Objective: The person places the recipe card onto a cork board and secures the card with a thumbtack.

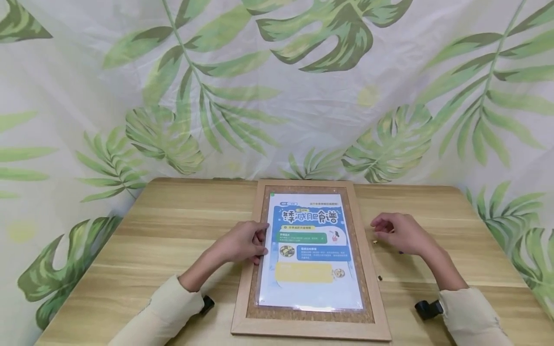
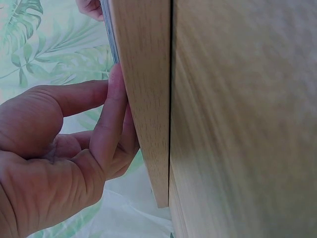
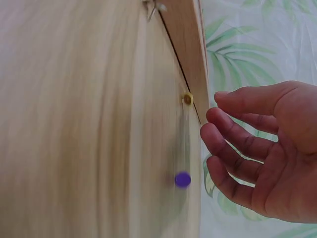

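Note:
A laminated sheet (image 1: 311, 293) printed with Chinese text lies on a wood-framed cork board (image 1: 311, 329). At its top left corner sits a small green pin (image 1: 272, 194). My left hand (image 1: 247, 242) rests at the sheet's left edge, thumb and index finger touching it, the other fingers bent over the frame. In the left wrist view those fingertips (image 2: 115, 79) meet the board's side. My right hand (image 1: 400, 233) hovers just right of the board with loosely bent fingers and nothing in them. Below it on the table lie a purple pin (image 3: 183, 179) and a yellowish pin (image 3: 187, 99).
The board lies on a wood-grain table (image 1: 182, 216). A small dark piece (image 1: 380, 278) lies near the frame's right side. Behind the table hangs a leaf-patterned cloth (image 1: 303, 120). Each sleeve bears a black wrist device (image 1: 428, 309).

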{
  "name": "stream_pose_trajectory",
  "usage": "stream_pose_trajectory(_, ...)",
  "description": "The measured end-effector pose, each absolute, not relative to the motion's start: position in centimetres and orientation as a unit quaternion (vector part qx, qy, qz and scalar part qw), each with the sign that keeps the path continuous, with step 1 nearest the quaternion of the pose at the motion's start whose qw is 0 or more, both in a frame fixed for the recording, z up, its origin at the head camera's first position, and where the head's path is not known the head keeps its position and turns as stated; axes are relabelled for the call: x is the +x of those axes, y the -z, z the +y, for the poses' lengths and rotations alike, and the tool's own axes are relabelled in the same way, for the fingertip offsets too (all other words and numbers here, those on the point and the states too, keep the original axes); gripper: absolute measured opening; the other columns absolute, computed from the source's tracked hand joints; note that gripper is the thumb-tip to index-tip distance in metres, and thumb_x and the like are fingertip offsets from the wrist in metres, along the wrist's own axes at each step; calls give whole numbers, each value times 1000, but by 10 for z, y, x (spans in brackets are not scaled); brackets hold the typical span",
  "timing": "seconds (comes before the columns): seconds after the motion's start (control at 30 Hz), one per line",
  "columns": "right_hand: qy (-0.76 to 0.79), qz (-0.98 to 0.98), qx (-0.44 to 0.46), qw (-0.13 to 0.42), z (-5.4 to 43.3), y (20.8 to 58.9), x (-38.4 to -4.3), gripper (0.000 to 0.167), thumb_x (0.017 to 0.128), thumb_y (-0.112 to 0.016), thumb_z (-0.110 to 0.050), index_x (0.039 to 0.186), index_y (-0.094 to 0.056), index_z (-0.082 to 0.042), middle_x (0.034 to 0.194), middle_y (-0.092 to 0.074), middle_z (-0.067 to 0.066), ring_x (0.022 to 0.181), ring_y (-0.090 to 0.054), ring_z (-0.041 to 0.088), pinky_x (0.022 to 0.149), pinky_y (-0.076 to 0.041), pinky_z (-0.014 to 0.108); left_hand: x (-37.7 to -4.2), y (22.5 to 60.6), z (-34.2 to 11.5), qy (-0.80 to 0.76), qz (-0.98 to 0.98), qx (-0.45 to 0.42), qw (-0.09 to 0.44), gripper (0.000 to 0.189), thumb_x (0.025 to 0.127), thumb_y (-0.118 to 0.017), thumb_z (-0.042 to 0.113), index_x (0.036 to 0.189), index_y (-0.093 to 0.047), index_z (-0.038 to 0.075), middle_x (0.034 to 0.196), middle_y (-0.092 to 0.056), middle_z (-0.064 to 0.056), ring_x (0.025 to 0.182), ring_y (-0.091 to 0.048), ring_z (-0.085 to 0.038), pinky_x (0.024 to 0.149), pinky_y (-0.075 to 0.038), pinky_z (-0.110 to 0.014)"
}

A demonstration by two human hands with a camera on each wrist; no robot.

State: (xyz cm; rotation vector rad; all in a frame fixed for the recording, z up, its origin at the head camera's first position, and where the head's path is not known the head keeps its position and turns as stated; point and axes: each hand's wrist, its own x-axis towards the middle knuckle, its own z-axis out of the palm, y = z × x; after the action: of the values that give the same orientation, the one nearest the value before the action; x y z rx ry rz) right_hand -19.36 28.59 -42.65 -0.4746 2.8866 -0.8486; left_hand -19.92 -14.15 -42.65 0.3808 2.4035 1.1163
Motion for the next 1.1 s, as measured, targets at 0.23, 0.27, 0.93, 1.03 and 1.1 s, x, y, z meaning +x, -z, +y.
stream_pose_trajectory(0.23, 263, 953, -147, 43, 306, 428, -180, 12, 97, -76, -6, 108, -76, -3, 95, -75, 3, 89, -67, 16, 72, -57, 26, -204, 427, -136, -396, 877, 154, 226, 73, 92, -76, -10, 158, -44, -10, 98, -62, -14, 68, -70, -19, 59, -67, -30)
stream_pose_trajectory(0.27, 262, 953, -146, 44, 308, 429, -179, 12, 97, -76, -6, 108, -76, -4, 95, -74, 2, 89, -67, 16, 71, -56, 26, -204, 427, -136, -395, 877, 154, 227, 73, 93, -76, -10, 158, -44, -10, 98, -63, -14, 68, -70, -19, 59, -67, -30)
stream_pose_trajectory(0.93, 249, 957, -139, 58, 320, 436, -167, 14, 95, -77, -7, 108, -76, -4, 96, -74, 2, 91, -67, 16, 76, -57, 29, -203, 427, -145, -403, 872, 149, 233, 74, 94, -75, -10, 160, -40, -10, 103, -61, -15, 71, -70, -19, 63, -69, -32)
stream_pose_trajectory(1.03, 242, 959, -137, 60, 322, 437, -167, 13, 96, -77, -6, 108, -76, -4, 96, -74, 3, 91, -68, 17, 77, -58, 33, -203, 428, -146, -403, 873, 148, 234, 74, 94, -75, -10, 159, -41, -10, 103, -62, -15, 71, -70, -19, 63, -69, -32)
stream_pose_trajectory(1.1, 242, 959, -137, 61, 322, 437, -167, 13, 96, -76, -5, 108, -76, -3, 96, -74, 4, 91, -68, 18, 77, -58, 34, -202, 428, -146, -404, 872, 146, 234, 74, 93, -75, -10, 159, -41, -10, 103, -61, -15, 71, -70, -19, 63, -69, -32)
